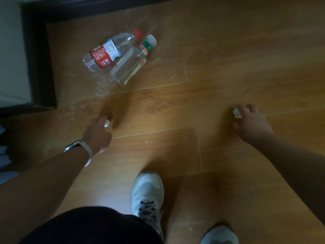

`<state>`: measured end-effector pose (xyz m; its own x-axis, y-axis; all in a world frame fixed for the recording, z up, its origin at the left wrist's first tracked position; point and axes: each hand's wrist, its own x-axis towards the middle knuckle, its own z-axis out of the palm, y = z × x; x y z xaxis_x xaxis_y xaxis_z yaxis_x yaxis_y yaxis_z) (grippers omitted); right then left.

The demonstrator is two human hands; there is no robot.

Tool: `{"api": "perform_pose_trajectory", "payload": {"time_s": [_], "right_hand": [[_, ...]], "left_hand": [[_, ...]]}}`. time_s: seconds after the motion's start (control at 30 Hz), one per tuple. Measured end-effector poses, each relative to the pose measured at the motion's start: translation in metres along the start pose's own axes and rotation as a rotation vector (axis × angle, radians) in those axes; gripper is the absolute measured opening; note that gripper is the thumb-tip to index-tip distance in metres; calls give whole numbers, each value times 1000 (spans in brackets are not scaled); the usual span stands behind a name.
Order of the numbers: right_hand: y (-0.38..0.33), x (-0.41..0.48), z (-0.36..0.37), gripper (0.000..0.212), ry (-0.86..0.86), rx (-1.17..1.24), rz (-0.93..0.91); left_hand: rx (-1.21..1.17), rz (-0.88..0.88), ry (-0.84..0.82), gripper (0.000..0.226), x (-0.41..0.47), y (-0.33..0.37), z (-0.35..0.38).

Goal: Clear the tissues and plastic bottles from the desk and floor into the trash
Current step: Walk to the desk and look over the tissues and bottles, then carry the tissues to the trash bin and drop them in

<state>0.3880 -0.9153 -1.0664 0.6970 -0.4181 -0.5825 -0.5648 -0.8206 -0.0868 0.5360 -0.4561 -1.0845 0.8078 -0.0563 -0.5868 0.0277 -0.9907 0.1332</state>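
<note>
Two bottles: both lie on their sides on the wooden floor (228,50), touching each other, caps toward the far right, well ahead of both hands.
Red-label bottle (103,54): clear and crumpled, with a red cap; it is the one nearer the dark baseboard (37,59).
Green-label bottle (131,63): clear, with a white cap, lying against the right side of the red-label one.
Left tissue (107,123): a small white wad at the fingertips of the left hand.
Right tissue (237,113): a white crumpled wad between the fingers and thumb of the right hand.
Left hand (97,133): stretched forward and down, fingers curled, pinching the left tissue; it is blurred, so I cannot tell whether the wad touches the floor.
Right hand (252,123): low over the floor, fingers curled round the right tissue.
Watch (79,145): on a pale strap around the left wrist.
White shoes (147,192): two, planted on the floor, nearer than the hands.
Dark shorts (91,226): at the bottom edge, over the left leg.
</note>
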Motion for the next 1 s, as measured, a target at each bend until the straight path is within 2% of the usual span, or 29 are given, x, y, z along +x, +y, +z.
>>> {"api": "perform_pose_trajectory", "payload": {"time_s": [0.1,0.23,0.33,0.5,0.67,0.83,1.0], "right_hand": [[-3,-4,5,49,-3,-7,-56],[-4,-13,16,34,-71,-97,-152],[-7,-17,17,28,-82,-80,-162],[-17,-25,7,25,-59,121,-246],[-27,-42,-29,24,-53,88,-360],[-38,-93,-92,23,60,265,-327],[-47,-180,-189,20,77,392,-262]], "left_hand": [[-47,14,8,47,-2,2,0],[-99,44,-13,6,-3,18,1],[-158,67,-28,6,-11,35,4],[-220,103,-52,17,-18,59,4],[-367,194,-57,11,-32,108,-18],[-470,313,-60,9,-87,166,-82],[-506,327,-73,15,-175,200,-182]]}}
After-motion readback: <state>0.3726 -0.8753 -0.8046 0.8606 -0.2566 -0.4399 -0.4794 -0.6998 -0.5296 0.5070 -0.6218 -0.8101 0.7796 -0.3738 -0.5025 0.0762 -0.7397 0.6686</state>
